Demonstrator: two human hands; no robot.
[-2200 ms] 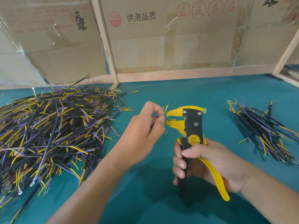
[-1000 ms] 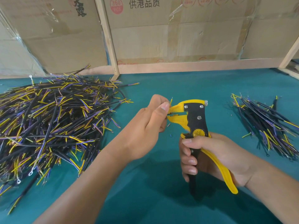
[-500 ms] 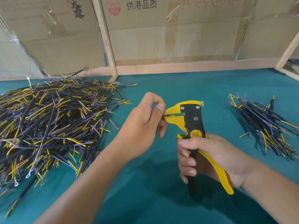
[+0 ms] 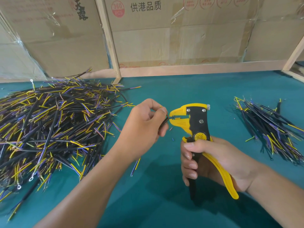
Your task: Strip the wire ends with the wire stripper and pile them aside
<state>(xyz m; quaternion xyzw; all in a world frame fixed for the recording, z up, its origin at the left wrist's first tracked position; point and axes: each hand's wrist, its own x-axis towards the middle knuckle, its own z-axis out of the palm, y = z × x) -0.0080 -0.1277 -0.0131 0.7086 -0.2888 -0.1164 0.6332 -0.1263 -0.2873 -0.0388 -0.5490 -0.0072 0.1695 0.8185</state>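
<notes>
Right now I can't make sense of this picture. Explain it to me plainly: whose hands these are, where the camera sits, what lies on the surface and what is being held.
There is no machine here: a person works with two bare hands, and the one camera is worn on their head, looking forward and down.

The right hand grips a yellow-and-black wire stripper by its handles, nose pointing left. The left hand pinches a short black wire and feeds its end into the stripper's nose.

On the teal table lie a big heap of wires on the left and a smaller pile on the right; which pile is already stripped is hard to tell. A few tiny scraps of insulation lie under the tool. Cardboard boxes stand behind.
</notes>
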